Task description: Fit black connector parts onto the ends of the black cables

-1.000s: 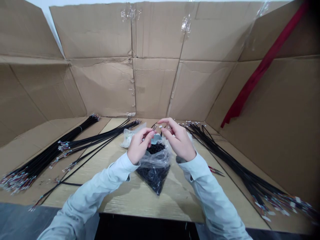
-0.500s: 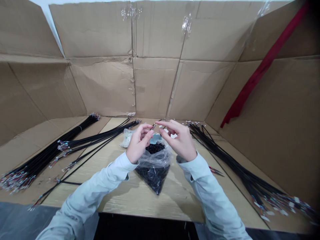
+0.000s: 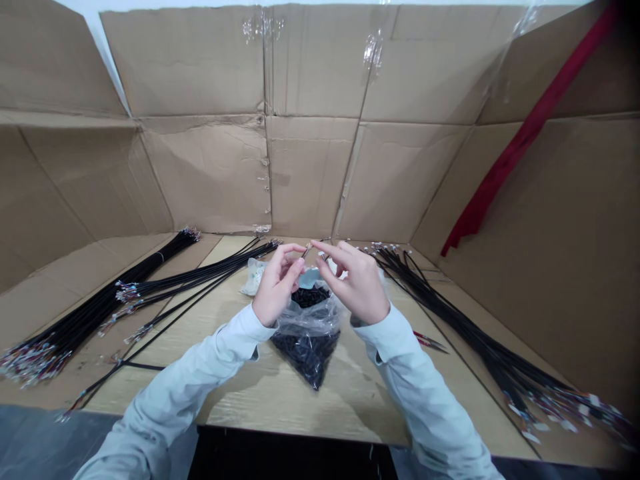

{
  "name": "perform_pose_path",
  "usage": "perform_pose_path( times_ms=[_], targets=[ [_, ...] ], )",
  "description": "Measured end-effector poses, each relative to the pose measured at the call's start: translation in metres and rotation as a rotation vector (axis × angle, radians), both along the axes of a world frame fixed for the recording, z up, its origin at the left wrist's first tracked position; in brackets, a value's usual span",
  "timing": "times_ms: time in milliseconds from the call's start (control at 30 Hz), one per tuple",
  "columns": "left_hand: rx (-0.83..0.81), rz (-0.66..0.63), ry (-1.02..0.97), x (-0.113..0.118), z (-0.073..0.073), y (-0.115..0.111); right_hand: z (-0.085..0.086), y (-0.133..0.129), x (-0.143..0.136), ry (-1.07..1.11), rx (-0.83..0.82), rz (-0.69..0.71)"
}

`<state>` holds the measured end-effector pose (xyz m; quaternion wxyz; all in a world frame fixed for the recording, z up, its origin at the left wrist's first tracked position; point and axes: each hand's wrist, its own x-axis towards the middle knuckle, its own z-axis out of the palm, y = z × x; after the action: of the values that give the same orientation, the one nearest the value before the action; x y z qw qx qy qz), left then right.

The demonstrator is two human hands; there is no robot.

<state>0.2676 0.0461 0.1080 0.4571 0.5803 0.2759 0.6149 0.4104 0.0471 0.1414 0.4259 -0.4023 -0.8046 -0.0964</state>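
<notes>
My left hand (image 3: 275, 283) is closed in a pinch on thin wire ends (image 3: 307, 251), which stick up past its fingertips. Close by on the right, my right hand (image 3: 361, 283) has a small white connector (image 3: 321, 256) between its thumb and fingers, and its index finger reaches across to the wire tips. Below both hands stands an open clear plastic bag (image 3: 310, 323) filled with small black pieces (image 3: 305, 353). Behind my left hand lies another clear bag (image 3: 253, 275) with small pale parts. The finer detail of the wires and connector is too small to make out.
Black cable bundles (image 3: 125, 287) with coloured wire ends lie on the left, and a looser black bundle (image 3: 450, 327) runs down the right. Red-handled pliers or cutters (image 3: 430, 342) rest near my right sleeve. Cardboard walls (image 3: 315, 173) enclose the wooden table (image 3: 300, 417).
My right hand has shifted slightly left, bringing its index fingertip and the connector nearer the wire ends. My left hand has hardly moved.
</notes>
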Motion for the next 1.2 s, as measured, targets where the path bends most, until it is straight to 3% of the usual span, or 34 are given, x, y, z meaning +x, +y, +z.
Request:
perform_pose_path(
  times_ms=[300, 533, 900, 1200],
  targets=[
    [-0.047, 0.016, -0.042, 0.003, 0.001, -0.002, 0.004, -0.002, 0.000, 0.030, -0.101, 0.088],
    [-0.048, 0.016, -0.041, 0.002, 0.001, -0.005, 0.006, -0.001, 0.001, 0.197, -0.272, 0.167],
    [-0.014, -0.046, -0.092, 0.002, 0.003, -0.008, -0.004, 0.010, 0.004, -0.077, -0.037, 0.078],
    [-0.056, -0.071, -0.094, 0.001, 0.002, -0.008, -0.002, 0.008, 0.002, -0.145, -0.101, 0.107]
  ],
)
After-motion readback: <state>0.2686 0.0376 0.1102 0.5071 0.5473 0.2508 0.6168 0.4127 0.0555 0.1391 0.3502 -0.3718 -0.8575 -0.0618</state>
